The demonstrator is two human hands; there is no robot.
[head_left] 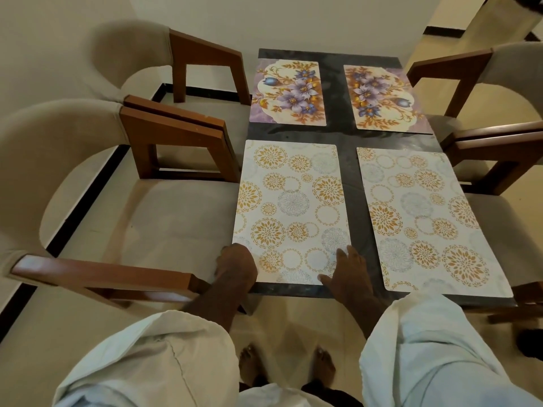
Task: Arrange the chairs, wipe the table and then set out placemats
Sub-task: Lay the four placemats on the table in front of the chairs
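Closest in, two bare feet (249, 365) stand on the pale floor (282, 321) between the wide light sleeves (164, 356) of a person at the near end of the dark table (340, 133). The left hand (236, 264) sits knuckles-up on the near left corner of the near-left placemat (293, 212). Its fingers are hidden beneath it, so whether it grips the mat or only presses on it cannot be told. The right hand (348, 274) lies flat with fingers spread on the same mat's near right corner, thumb pointing left along the near edge. This mat, white with gold and grey rosettes, lies beside a matching near-right placemat (423, 218), a strip of bare table between them. Beyond them lie two floral placemats, the far-left placemat (289, 92) and the far-right placemat (382, 98), both with purple flowers. Two upholstered chairs (164, 218) with wooden arms stand along the table's left side, and two more chairs (499, 154) along its right.
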